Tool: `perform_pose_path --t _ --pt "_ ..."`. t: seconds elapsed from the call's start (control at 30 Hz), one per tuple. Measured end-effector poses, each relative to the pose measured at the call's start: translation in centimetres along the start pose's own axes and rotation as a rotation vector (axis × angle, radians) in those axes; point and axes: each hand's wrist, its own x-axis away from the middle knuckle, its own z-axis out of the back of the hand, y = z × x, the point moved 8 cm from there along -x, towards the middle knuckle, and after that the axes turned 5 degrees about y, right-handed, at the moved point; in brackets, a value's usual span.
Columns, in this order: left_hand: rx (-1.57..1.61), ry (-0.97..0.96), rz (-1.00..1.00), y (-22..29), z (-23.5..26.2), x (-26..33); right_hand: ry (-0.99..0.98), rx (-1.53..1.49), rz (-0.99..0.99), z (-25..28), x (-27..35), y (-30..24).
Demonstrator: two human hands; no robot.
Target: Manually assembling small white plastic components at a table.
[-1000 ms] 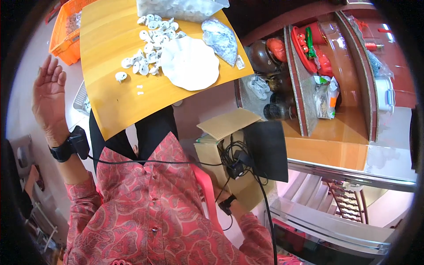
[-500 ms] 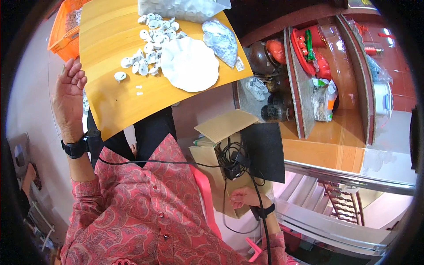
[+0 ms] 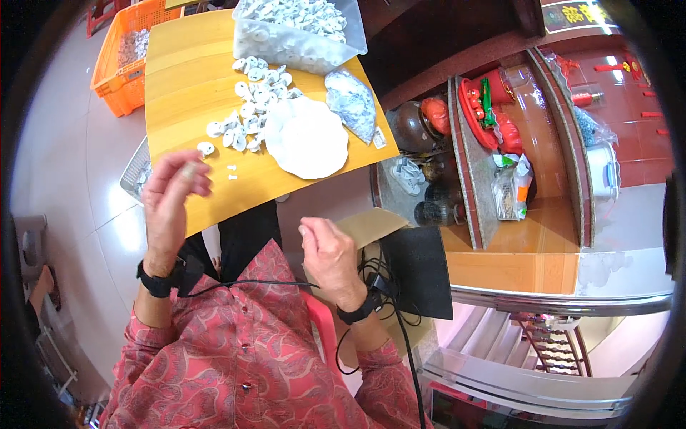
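At eleven o'clock I see a smooth table, wood by its look — on it glossy plastic pieces and a cloudy plastic tub. The crate at ten is plastic too, the shirt at seven matt cloth, the floor tiles at nine shiny.

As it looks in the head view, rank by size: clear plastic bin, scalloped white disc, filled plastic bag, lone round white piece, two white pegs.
1. Clear plastic bin
2. Scalloped white disc
3. Filled plastic bag
4. Lone round white piece
5. Two white pegs, too alike to separate
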Motion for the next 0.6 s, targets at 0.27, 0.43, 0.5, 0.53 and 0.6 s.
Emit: perform_pose_path --t 0.27,0.43,0.5,0.53,0.6 --pt "-0.531 -1.053 -0.048 -8.7 -15.3 12.2 0.432 0.087 0.042 9.1 -6.6 -1.8" --pt "-0.535 -1.126 -0.242 -11.9 -21.3 17.3 0.633 -0.222 -0.153 15.7 -9.2 0.5" --pt "-0.572 -1.178 -0.168 -12.8 -23.1 17.9 0.638 -0.301 -0.164 16.1 -10.1 1.1" --pt "-0.577 -1.171 -0.168 -13.1 -23.9 18.1 0.643 -0.317 -0.172 16.4 -10.3 1.2" --pt "-0.398 -1.215 -0.428 -12.2 -25.8 19.4 0.646 -0.341 -0.178 16.4 -10.9 0.8"
